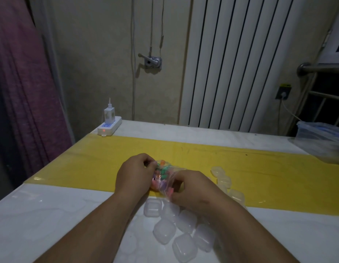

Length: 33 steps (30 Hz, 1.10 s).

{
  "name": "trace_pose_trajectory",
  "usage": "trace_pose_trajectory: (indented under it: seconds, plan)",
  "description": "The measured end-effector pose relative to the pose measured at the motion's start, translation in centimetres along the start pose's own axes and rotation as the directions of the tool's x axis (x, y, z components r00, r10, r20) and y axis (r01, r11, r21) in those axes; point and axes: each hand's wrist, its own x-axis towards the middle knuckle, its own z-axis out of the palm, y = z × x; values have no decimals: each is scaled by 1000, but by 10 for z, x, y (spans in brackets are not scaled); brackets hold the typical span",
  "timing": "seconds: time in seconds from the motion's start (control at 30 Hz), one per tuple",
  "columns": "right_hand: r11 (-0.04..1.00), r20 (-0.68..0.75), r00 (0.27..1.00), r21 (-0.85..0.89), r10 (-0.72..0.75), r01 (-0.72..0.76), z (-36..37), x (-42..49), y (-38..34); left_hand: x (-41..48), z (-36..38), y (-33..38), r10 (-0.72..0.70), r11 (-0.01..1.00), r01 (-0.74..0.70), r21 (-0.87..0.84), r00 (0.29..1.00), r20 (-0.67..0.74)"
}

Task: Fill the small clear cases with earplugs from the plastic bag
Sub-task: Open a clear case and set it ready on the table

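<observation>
A small clear plastic bag (163, 178) full of coloured earplugs lies on the yellow strip of the table, between both hands. My left hand (135, 173) grips the bag's far left side with curled fingers. My right hand (191, 188) pinches the bag's near right edge, where a pink earplug (169, 192) shows. Several small clear cases (165, 231) lie shut in a cluster on the white tabletop below my hands. More such cases (223, 180) trail off to the right of my right hand, partly hidden by it.
A white power strip (109, 126) with a charger sits at the table's (51, 215) far left corner. A clear plastic bag (322, 141) with a blue container lies at the far right edge. A radiator (240, 61) and wall stand behind the table.
</observation>
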Motion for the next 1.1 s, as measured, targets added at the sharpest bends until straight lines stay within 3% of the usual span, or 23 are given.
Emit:
trace_pose_trajectory:
  seconds: [0.33, 0.57, 0.73, 0.9, 1.03, 1.1]
  plan:
    - [997, -52, 996, -7, 76, -76, 5, 1, -5, 0, 0, -1, 18, 999, -17, -41, 1000, 13]
    - [990, -137, 981, 67, 135, -127, 1, 2, -1, -7, -11, 12, 232, 962, -208, -179, 964, 128]
    - [991, -124, 984, 61, 126, -120, -2, 1, 0, -9, -9, 10, 379, 925, -359, -124, 894, 240]
    - [993, -253, 960, 39, 117, -111, -6, 1, 4, -10, -8, 9, 465, 876, -481, -34, 824, 324]
    - [987, -329, 931, 70, 162, -147, -12, 2, 8, -7, -4, 8, 452, 857, -498, 129, 848, 276]
    - [975, -339, 920, 165, 197, -148, -16, 1, 11, -5, -4, 7, 418, 874, -458, 162, 878, 232]
